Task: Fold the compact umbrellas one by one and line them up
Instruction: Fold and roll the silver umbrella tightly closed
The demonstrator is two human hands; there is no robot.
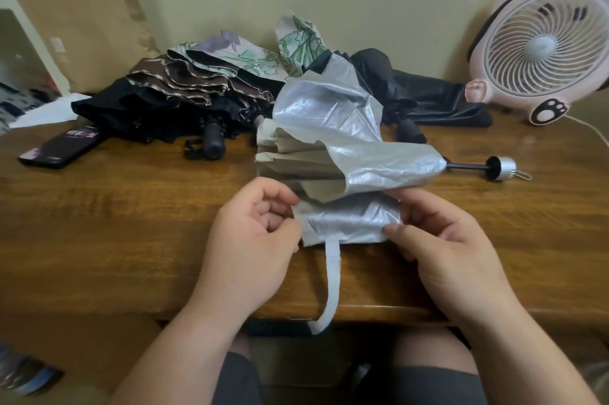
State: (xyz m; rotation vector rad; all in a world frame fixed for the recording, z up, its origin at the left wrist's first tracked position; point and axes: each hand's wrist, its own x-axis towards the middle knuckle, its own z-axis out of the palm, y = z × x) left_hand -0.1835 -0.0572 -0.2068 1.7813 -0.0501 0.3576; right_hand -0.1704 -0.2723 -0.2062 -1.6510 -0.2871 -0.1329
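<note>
A silver compact umbrella [349,141] lies crumpled on the wooden table [131,207], its black shaft and silver handle [501,168] pointing right. My left hand [253,240] pinches the left end of its nearest fabric panel. My right hand [441,240] pinches the right end of the same panel. The closure strap [331,282] hangs over the table's front edge. Behind it lie a brown-trimmed black umbrella [171,98], a floral umbrella [250,52] and a black umbrella [425,95], all loosely collapsed.
A dark phone [62,146] lies at the left of the table. A brown paper bag [85,32] leans against the wall at back left. A pink desk fan [543,42] stands at back right, its cord trailing off right.
</note>
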